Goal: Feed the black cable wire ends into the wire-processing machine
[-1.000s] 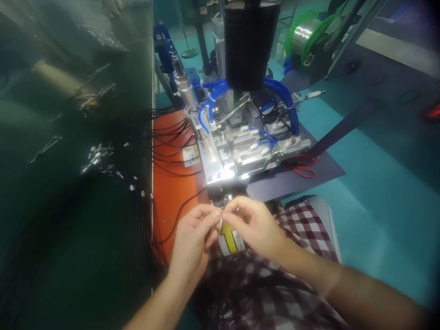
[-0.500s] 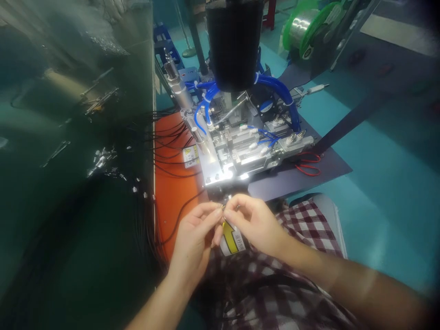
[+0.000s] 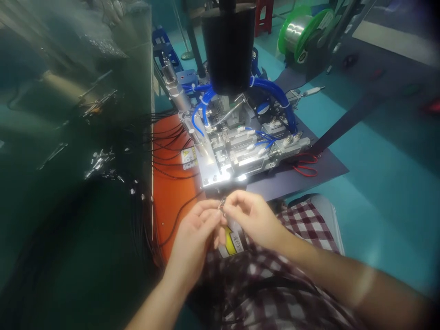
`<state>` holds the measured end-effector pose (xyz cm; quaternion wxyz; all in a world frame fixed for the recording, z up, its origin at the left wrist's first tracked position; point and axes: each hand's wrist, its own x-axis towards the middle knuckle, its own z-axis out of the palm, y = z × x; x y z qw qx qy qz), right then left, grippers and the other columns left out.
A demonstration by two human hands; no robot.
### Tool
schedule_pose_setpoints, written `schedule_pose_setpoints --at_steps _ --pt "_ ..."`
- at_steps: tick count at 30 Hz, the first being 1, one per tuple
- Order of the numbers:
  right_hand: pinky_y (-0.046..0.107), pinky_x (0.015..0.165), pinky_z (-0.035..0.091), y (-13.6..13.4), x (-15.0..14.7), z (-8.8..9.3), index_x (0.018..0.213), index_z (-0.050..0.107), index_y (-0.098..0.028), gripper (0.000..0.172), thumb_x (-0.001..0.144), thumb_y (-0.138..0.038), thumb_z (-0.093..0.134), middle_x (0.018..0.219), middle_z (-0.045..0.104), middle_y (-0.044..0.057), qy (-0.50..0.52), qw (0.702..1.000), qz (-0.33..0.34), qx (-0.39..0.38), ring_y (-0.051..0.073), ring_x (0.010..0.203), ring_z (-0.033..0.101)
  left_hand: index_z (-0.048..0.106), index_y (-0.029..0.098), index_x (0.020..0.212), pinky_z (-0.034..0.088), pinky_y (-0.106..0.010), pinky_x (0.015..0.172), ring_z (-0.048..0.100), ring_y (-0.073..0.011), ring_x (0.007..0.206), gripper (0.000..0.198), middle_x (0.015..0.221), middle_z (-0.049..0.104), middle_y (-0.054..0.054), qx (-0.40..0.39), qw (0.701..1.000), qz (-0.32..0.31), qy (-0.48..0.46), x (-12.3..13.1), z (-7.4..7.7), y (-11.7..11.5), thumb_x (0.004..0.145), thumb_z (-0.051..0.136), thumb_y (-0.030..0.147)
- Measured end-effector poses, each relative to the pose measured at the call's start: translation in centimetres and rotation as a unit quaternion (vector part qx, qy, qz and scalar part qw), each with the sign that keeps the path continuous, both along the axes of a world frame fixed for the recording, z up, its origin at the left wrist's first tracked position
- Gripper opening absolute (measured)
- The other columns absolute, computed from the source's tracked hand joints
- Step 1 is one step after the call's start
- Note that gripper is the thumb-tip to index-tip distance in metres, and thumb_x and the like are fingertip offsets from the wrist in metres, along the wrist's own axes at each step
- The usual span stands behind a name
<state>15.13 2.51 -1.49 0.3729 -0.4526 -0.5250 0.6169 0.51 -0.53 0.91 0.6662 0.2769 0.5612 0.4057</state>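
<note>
My left hand (image 3: 193, 238) and my right hand (image 3: 253, 218) meet just in front of a metal machine fixture (image 3: 237, 151). Both pinch a small metal connector (image 3: 222, 204) at the end of a thin black cable (image 3: 178, 215), fingertips almost touching. The cable runs left over an orange mat (image 3: 170, 192). Below my hands lies a white label with a yellow arrow (image 3: 232, 243), partly hidden by my fingers. My checked clothing (image 3: 275, 275) fills the lower middle.
A black cylinder (image 3: 228, 46) with blue hoses (image 3: 275, 89) stands over the fixture. Several black cables with metal ends (image 3: 113, 165) lie at the left behind a clear panel. Red-handled scissors (image 3: 304, 165) rest on a dark mat at right. A green wire spool (image 3: 295, 34) sits behind.
Both hands have risen slightly toward the fixture, still pinching the connector. The view has shifted a little, so the machine sits lower and further left.
</note>
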Motion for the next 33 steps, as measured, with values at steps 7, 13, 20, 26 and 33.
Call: schedule_pose_setpoints --at_steps 7,13,20,26,33 --pt "0.027 0.067 0.046 1.4 0.8 -1.2 0.079 0.060 -0.017 0.010 0.086 -0.024 0.057 0.076 0.061 0.001 -0.033 0.999 -0.002 0.020 0.014 0.070 0.056 0.075 0.022 0.091 0.045 -0.027 0.063 0.057 -0.0168 0.065 0.016 0.076 0.064 -0.005 0.196 0.927 -0.043 0.316 -1.4 -0.6 0.1 0.080 0.065 0.026" --pt "0.030 0.071 0.048 2.1 1.1 -2.7 0.081 0.060 -0.017 0.009 0.086 -0.022 0.056 0.082 0.063 0.003 -0.058 0.998 -0.009 0.013 0.016 0.077 0.058 0.075 0.023 0.093 0.045 -0.028 0.077 0.061 -0.0196 0.082 0.020 0.086 0.068 -0.005 0.334 0.846 -0.087 0.405 -2.0 -2.5 1.7 0.082 0.061 0.015" --pt "0.032 0.075 0.048 1.8 1.5 -4.3 0.082 0.061 -0.018 0.009 0.086 -0.025 0.056 0.086 0.064 0.005 -0.068 0.997 -0.020 -0.008 0.019 0.081 0.060 0.069 0.017 0.101 0.049 -0.026 0.075 0.061 -0.0145 0.083 0.024 0.087 0.059 -0.004 0.405 0.781 -0.152 0.451 -2.6 -4.2 1.9 0.089 0.050 0.008" --pt "0.031 0.069 0.047 1.8 1.3 -4.8 0.082 0.060 -0.018 0.009 0.085 -0.025 0.056 0.081 0.061 0.004 -0.069 0.997 -0.023 -0.014 0.017 0.073 0.057 0.068 0.014 0.098 0.047 -0.022 0.071 0.058 -0.0114 0.080 0.023 0.086 0.058 -0.003 0.425 0.762 -0.163 0.460 -2.7 -4.1 2.3 0.088 0.052 0.003" --pt "0.030 0.065 0.047 1.9 1.1 -5.0 0.082 0.059 -0.018 0.011 0.087 -0.026 0.054 0.077 0.060 0.002 -0.086 0.996 -0.020 0.005 0.015 0.067 0.055 0.068 0.010 0.099 0.046 -0.019 0.072 0.057 -0.0102 0.081 0.022 0.087 0.058 -0.004 0.447 0.732 -0.170 0.485 -2.7 -4.2 2.5 0.087 0.053 0.001"
